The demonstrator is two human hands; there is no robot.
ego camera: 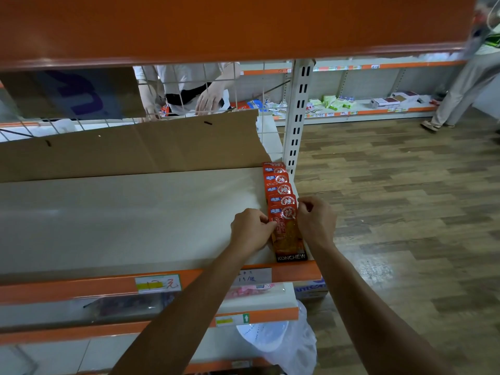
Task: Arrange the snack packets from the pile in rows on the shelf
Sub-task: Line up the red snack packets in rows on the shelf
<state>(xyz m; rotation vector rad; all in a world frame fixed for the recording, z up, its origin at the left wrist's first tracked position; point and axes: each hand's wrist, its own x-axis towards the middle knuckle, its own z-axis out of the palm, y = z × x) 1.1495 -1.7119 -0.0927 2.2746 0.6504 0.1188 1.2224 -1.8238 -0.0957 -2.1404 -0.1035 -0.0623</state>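
front snack packet [288, 236] between left hand [250, 230] and right hand [315, 220], a side edge in each hand's pinch

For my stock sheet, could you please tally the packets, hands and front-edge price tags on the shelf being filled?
Red snack packets: 6
Hands: 2, left hand and right hand
Price tags: 2
Total: 10
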